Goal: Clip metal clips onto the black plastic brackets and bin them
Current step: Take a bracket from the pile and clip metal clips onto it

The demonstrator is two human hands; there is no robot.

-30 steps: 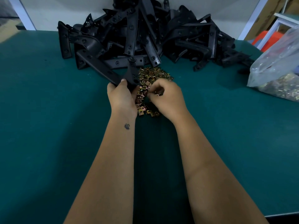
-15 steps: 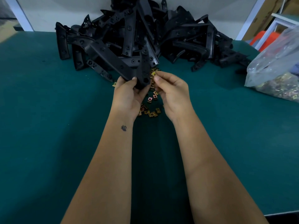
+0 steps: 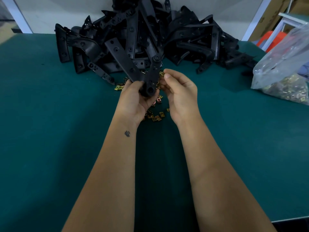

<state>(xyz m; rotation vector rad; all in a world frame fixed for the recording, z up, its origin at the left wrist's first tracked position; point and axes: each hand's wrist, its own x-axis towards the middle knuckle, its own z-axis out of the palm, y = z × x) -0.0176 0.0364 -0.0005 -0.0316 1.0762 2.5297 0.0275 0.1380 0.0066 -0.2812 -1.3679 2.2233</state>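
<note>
- Head view: left hand [image 3: 133,96] grips a black bracket [image 3: 133,67] at its lower bend, raised above the green table [image 3: 50,131], near the bracket pile [image 3: 184,39].
- Right hand [image 3: 179,91], fingers curled beside the bracket; whether it pinches a clip cannot be told.
- Loose metal clips [image 3: 156,117] lie beneath both hands.
- Judgement: bracket looks rigid and light; best held near the bend. Clips small, likely springy and easy to drop.

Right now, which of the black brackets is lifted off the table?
Only the V-shaped bracket that the left hand grips at its corner. All the others lie in the pile behind it.
</note>
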